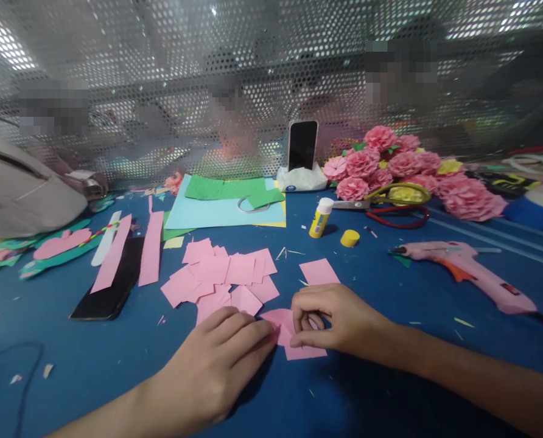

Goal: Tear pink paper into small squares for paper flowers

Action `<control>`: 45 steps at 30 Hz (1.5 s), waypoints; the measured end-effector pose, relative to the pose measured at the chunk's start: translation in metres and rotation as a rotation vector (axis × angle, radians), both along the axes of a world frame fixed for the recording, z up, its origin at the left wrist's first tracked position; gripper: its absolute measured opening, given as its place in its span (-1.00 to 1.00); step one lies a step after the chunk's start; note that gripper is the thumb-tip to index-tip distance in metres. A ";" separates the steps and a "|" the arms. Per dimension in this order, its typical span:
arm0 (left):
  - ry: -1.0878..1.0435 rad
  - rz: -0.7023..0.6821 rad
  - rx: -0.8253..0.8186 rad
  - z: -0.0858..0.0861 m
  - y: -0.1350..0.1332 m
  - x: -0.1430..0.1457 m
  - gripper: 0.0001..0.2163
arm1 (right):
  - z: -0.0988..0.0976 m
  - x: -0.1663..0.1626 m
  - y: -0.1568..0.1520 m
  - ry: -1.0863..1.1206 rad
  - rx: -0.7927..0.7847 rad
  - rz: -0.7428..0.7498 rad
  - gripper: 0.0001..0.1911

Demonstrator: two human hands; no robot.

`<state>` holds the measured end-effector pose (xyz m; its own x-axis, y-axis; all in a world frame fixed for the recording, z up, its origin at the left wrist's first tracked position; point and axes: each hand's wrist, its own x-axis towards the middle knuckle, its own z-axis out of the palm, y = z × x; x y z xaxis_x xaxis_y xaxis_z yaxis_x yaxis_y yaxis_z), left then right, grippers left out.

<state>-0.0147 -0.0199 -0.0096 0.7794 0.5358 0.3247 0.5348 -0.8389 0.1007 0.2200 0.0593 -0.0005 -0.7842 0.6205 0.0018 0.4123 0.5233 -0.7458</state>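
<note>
A pink paper square (299, 347) lies on the blue table near me, partly folded. My left hand (217, 365) rests flat on its left edge, fingers stretched out and pressing it down. My right hand (333, 319) is curled over the paper's right side, thumb and fingers pinching a fold. Just beyond them lies a heap of several pink paper squares (226, 277), and one single pink square (319, 272) sits apart to the right.
A glue stick (320, 218) and its yellow cap (349, 238) stand mid-table, scissors (390, 207) and pink paper flowers (390, 164) behind. A pink glue gun (467, 274) lies right. Pink strips (150, 249), a black phone (111, 286), coloured sheets (226, 207) and a propped phone (303, 145) sit left and back.
</note>
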 end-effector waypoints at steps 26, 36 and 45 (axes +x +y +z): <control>-0.025 -0.120 0.301 0.010 -0.007 0.006 -0.69 | -0.004 -0.001 -0.013 -0.055 0.828 0.208 -0.67; -0.009 -0.061 0.224 0.002 -0.004 0.003 -0.70 | 0.003 0.002 -0.019 -0.084 1.028 0.223 -0.68; -0.025 -0.084 0.089 0.008 -0.003 0.003 -0.72 | -0.001 -0.006 -0.051 -0.216 1.007 0.078 -0.85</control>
<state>-0.0116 -0.0225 -0.0021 0.8113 0.4372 0.3881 0.4604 -0.8869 0.0367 0.2139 0.0084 -0.0017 -0.8676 0.3569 0.3463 0.4236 0.8951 0.1389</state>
